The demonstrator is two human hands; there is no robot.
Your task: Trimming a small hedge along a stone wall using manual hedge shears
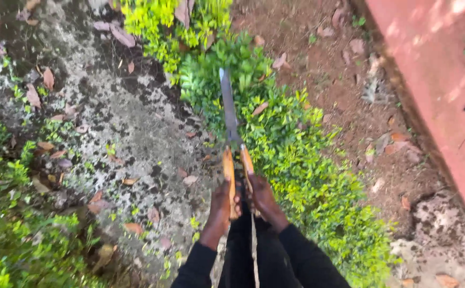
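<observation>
One pair of shears was in use, held out in front of the body over a low hedge. The left hand was wrapped tight around the left wooden handle, and the right hand was clenched on the right handle — one hand to each, which suits a two-handed cut. The two handles stood close together and the blades lay shut as a single grey strip, the tip reaching into the leaves at the hedge's left edge. That placement put the tool along the border where the foliage met a mossy slab. Counted: two hands, two handles, one tool. Dry leaves lay scattered on the slab and on bare soil — too many to count. A pink wall ran along the right.
</observation>
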